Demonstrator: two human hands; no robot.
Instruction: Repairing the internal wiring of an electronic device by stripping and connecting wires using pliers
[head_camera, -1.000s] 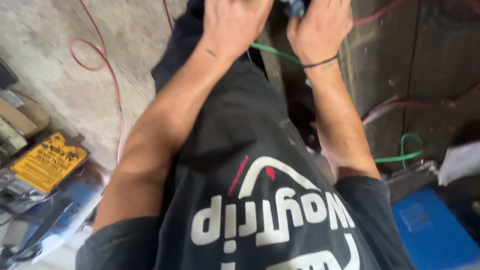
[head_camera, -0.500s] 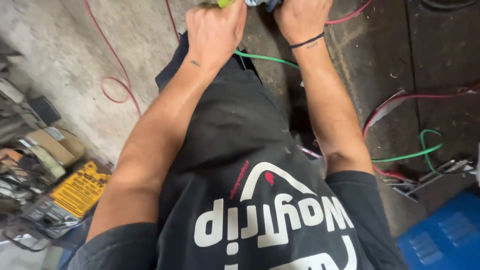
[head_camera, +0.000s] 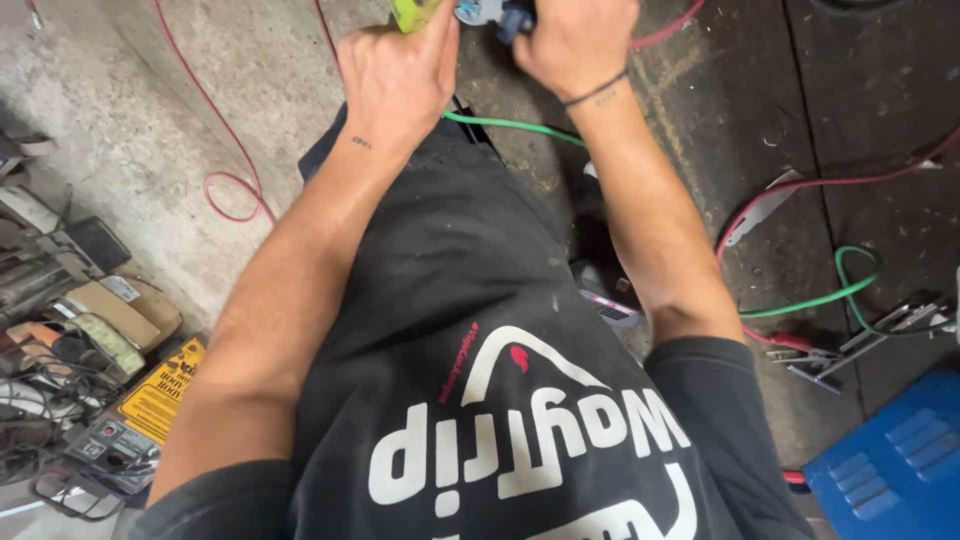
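Note:
I look down over my black shirt with white letters (head_camera: 520, 430) along both outstretched arms. At the top edge, my left hand (head_camera: 400, 80) is closed around a lime-green object (head_camera: 415, 12) that is mostly cut off by the frame. Right beside it, my right hand (head_camera: 572, 42), with a dark band on the wrist, grips a small blue-grey part (head_camera: 492, 12). The two hands are close together, and the objects meet between them. What they are cannot be told.
A green cable (head_camera: 800, 300) and red cables (head_camera: 225, 180) run across the stained concrete floor. Tools and boxes, one with a yellow label (head_camera: 165, 390), crowd the left edge. A metal clamp (head_camera: 850, 350) lies right, with a blue case (head_camera: 890, 470) at the bottom right.
The view has tilted, so both hands sit lower in the frame. The lime-green object in my left hand has come into sight. Both hands stay closed on their objects.

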